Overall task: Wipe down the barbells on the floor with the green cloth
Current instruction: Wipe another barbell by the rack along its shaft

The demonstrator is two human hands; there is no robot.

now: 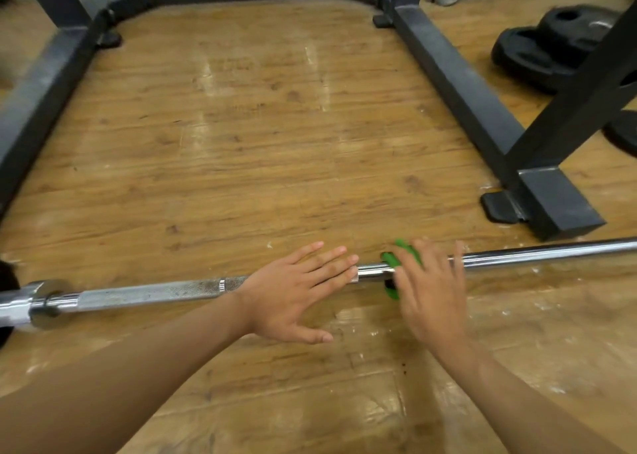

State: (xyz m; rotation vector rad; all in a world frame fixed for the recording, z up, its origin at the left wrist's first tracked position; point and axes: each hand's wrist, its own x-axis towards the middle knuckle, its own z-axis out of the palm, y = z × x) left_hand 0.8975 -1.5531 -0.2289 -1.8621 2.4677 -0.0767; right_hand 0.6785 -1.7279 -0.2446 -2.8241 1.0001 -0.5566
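Both forearms reach forward over the wooden floor (pixel 258 143), palms down. The left hand (pixel 296 291) lies flat across the barbell (pixel 148 293), which rests on the floor running left to right; its fingers (pixel 331 260) are straight and close together, thumb stuck out. Just beside it, the right hand (pixel 431 291) presses the green cloth (pixel 391 259) onto the bar, fingers straight and slightly spread. The cloth wraps the shaft under the palm.
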